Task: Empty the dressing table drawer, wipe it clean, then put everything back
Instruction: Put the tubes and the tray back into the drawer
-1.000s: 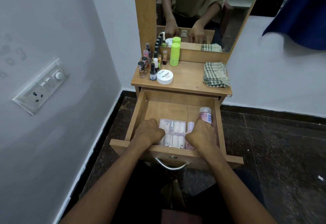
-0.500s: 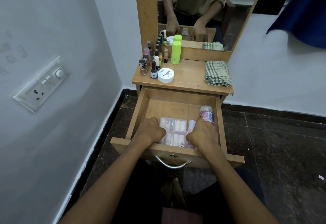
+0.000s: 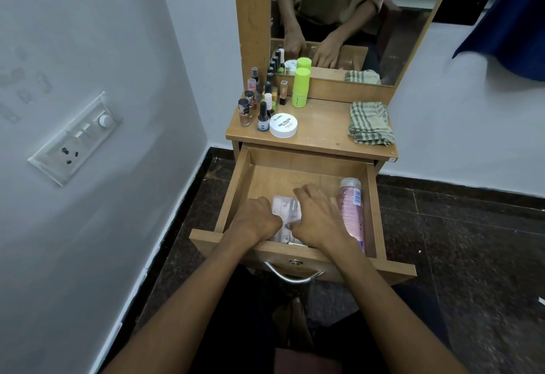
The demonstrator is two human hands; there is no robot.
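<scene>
Wooden and pulled fully open, the drawer (image 3: pixel 372 208) holds both hands at its front: the left hand (image 3: pixel 256 220) has its fingers curled on the left edge of a clear plastic case of small white bottles (image 3: pixel 284 208), and the right hand (image 3: pixel 318 220) lies over the case's right side with fingers spread and slightly bent. Just beside the right hand a pink bottle (image 3: pixel 351 208) lies along the drawer's right wall, while on the worktop (image 3: pixel 324 134) above stand nail polish bottles (image 3: pixel 256 102), a white round tub (image 3: pixel 283 125), a green tube (image 3: pixel 300 87) and a folded checked cloth (image 3: pixel 370 123).
</scene>
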